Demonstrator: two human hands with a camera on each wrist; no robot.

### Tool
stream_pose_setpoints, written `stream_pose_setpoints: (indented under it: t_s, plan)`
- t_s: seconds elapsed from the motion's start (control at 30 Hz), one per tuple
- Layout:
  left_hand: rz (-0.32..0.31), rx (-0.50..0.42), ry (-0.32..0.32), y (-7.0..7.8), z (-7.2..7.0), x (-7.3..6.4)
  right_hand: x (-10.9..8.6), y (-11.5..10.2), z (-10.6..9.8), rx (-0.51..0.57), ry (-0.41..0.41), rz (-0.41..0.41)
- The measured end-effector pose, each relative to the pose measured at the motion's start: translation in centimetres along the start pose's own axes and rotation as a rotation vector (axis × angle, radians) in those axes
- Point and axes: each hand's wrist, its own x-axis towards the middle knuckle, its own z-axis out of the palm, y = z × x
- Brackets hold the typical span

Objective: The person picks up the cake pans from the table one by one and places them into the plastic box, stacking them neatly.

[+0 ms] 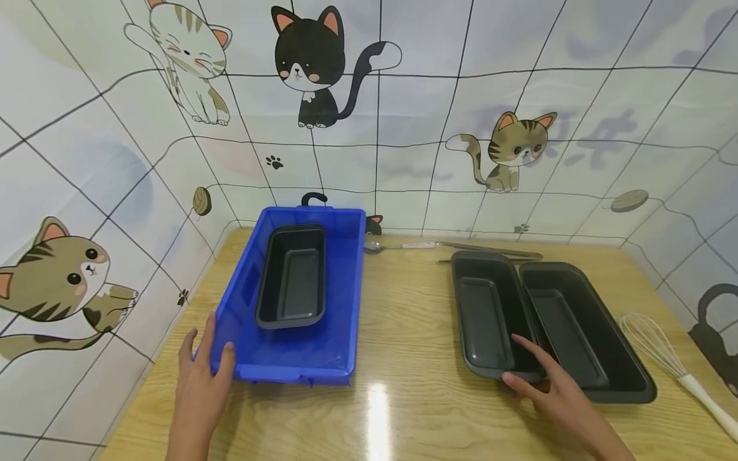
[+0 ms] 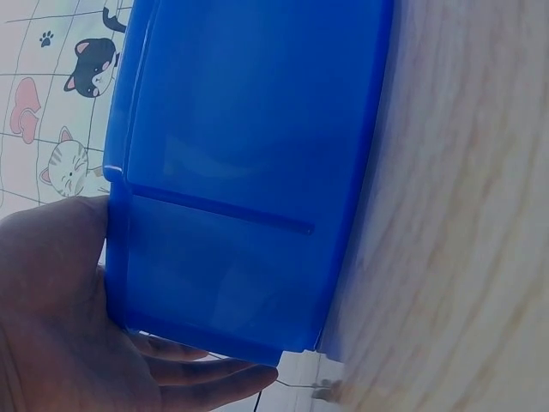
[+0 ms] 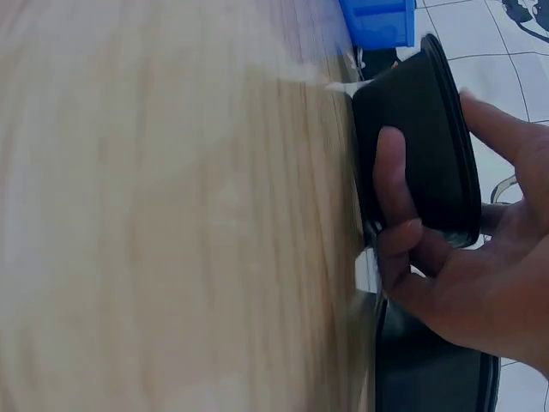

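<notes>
In the head view, my left hand [image 1: 202,384] rests against the near left corner of a blue plastic tray [image 1: 337,342], its fingers fairly straight along the outside. The left wrist view shows the tray's outer wall [image 2: 232,257] beside that hand. Inside the tray lies a dark loaf pan [image 1: 300,285]. On the right, my right hand [image 1: 556,390] grips the near right corner of a second loaf pan [image 1: 481,314]. The right wrist view shows fingers on this pan's outer wall [image 3: 420,129] and over its rim. Touching its right side is a larger dark loaf pan [image 1: 571,333].
A white-handled whisk [image 1: 686,378] lies at the table's right edge. Behind the pans, a spoon [image 1: 375,246] and a long thin metal utensil [image 1: 490,248] lie along the wall. Cat-patterned sheeting [image 1: 415,121] encloses the back and sides of the wooden table [image 1: 403,333].
</notes>
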Motion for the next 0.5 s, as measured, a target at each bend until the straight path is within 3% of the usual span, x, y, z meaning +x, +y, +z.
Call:
stream_pose_setpoints:
  t_s: [0.13,0.43,0.5]
  plan:
    - [0.008,-0.003,0.007,0.0,0.0,0.0,0.1,0.3,0.2,-0.058,0.045,-0.096]
    - [0.03,-0.028,0.034,-0.1,0.1,0.0,1.6,2.2,0.3,0.173,-0.011,-0.172]
    - [0.031,-0.027,0.037,-0.2,0.0,0.0,1.9,2.5,0.6,0.18,0.014,-0.201]
